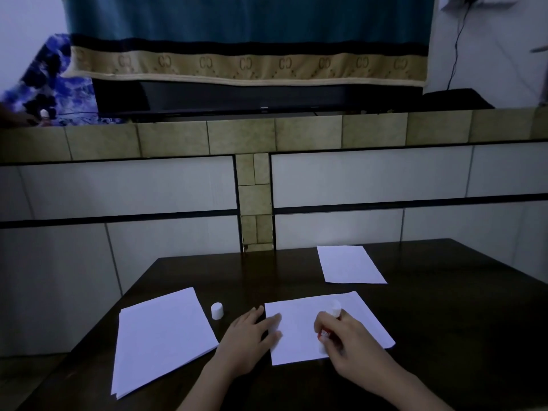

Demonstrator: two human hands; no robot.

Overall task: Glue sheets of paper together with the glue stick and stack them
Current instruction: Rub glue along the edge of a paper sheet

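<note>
A white sheet of paper [299,345] lies on the dark table [444,336] in front of me. My left hand [250,336] presses flat on the sheet's left edge with straight fingers. My right hand [347,339] grips a glue stick [333,310], its white tip pointing away over the sheet; the motion blurs it. The white glue cap [217,310] stands on the table left of my left hand. A stack of white sheets [161,336] lies at the left. Another white sheet [348,264] lies at the far right.
The table's far edge meets a tiled wall unit [255,203]. Above it stand a dark screen [252,97] and a teal cloth [246,40]. Bare table surface shows to the right of the sheets.
</note>
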